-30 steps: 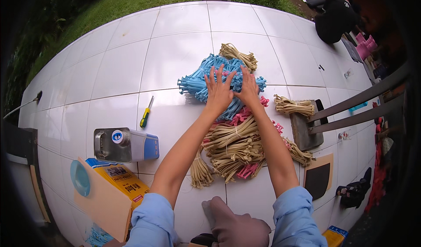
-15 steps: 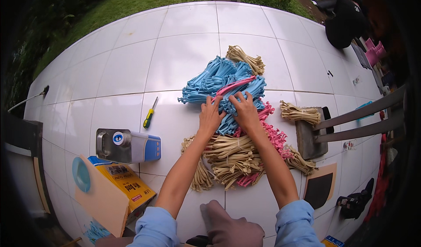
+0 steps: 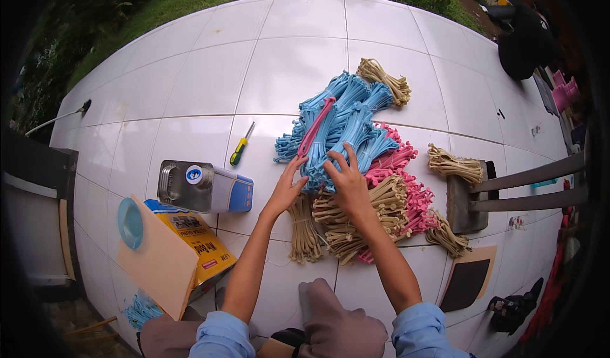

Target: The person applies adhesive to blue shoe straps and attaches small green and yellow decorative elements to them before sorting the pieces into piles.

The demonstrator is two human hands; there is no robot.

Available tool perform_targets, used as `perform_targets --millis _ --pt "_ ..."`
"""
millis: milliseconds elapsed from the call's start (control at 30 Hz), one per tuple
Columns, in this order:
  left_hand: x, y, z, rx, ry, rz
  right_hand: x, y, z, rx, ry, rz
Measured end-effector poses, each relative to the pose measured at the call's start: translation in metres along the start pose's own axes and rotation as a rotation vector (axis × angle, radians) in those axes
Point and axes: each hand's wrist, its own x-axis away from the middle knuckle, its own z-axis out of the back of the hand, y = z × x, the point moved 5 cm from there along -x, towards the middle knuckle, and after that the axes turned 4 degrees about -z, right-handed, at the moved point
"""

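A pile of blue rubber straps with knobbed ends [image 3: 352, 126], tied in bundles, lies before me. My left hand [image 3: 287, 185] grips the near left end of a blue bundle, fingers and thumb bent against it. My right hand [image 3: 348, 181] curls over the near right part of the same bundle, some fingertips hidden among the straps. One loose pink strap [image 3: 316, 129] lies across the blue pile. Beige strap bundles [image 3: 362, 221] sit under and beside my right wrist. Pink strap bundles [image 3: 413, 196] spread to the right of them.
To the left are a screwdriver [image 3: 242, 145], a metal can [image 3: 216, 189], a yellow box [image 3: 197, 240] and a blue bowl [image 3: 130, 223] on a tan sheet [image 3: 155, 262]. A metal stand [image 3: 460, 202] bears a beige bundle at right. Another person [image 3: 527, 40] is at the far right.
The blue pile and the loose pink strap have turned, so the strap now points more away from me. Both hands have shifted nearer to me, and the view has swung slightly left.
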Motion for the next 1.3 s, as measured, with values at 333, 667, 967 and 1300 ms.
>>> perform_targets --millis 333,667,967,1300 --pt "0.037 0.07 0.04 0.87 -0.225 0.224 0.029 -0.096 0.007 -0.27 0.077 0.245" --pt "0.087 -0.076 0.005 -0.005 0.058 0.37 0.091 -0.066 -0.079 0.114 -0.369 0.259" --pt "0.115 0.032 -0.055 -0.326 0.103 -0.241 0.195 -0.017 0.024 0.162 0.305 -0.314" --pt "0.114 -0.015 -0.128 -0.337 0.169 0.243 0.231 0.048 -0.038 0.185 0.387 -0.367"
